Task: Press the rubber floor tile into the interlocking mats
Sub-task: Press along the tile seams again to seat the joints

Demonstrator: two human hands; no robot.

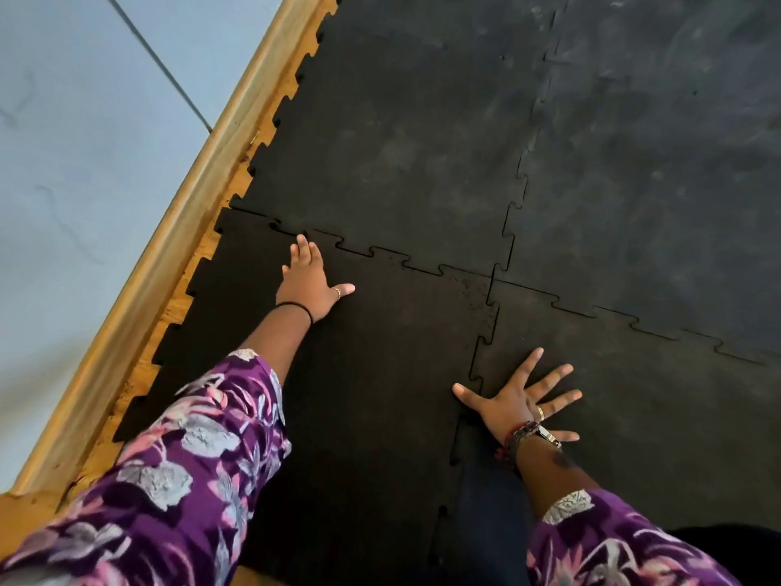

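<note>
A black rubber floor tile (372, 374) with jigsaw edges lies at the near left, next to the other black interlocking mats (401, 133). My left hand (310, 285) lies flat on the tile's far edge, fingertips at the toothed seam with the mat beyond. My right hand (522, 401) is spread flat, palm down, on the neighbouring mat (655, 416) to the right, its thumb reaching to the side seam. Near the tile's far left corner the seam stands slightly raised. Neither hand holds anything.
A wooden skirting board (177, 230) runs diagonally along the left, with a strip of wooden floor (198, 264) showing between it and the mats' toothed edges. A pale blue wall (84, 162) rises beyond. More mats (655, 141) cover the floor to the right.
</note>
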